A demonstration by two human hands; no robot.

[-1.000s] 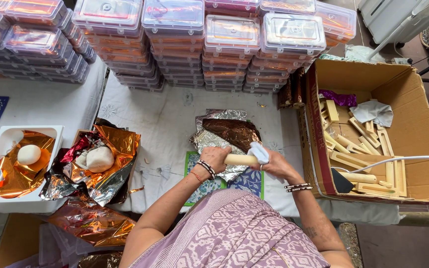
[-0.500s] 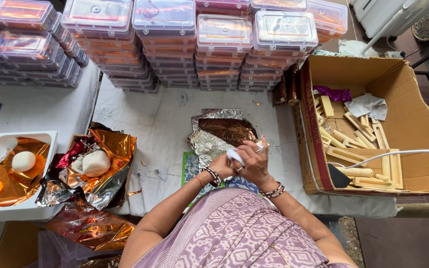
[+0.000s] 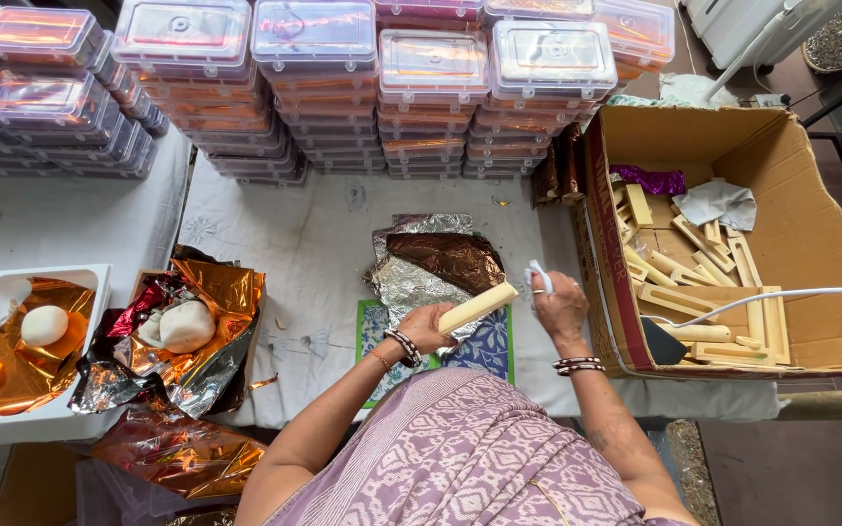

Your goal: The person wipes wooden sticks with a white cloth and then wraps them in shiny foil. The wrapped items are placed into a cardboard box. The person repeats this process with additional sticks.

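Left hand (image 3: pixel 428 326) closed in a grip, right hand (image 3: pixel 559 302) raised, fingers curled

open cloth (image 3: pixel 324 244) before hands, stacked boxes (image 3: pixel 314 88) behind, cardboard carton (image 3: pixel 811 244) right

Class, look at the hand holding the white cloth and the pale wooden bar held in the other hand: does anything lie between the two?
Nothing visible does. The right hand with the white cloth is just right of the free end of the wooden bar, which the left hand grips; only the foil sheets lie below.
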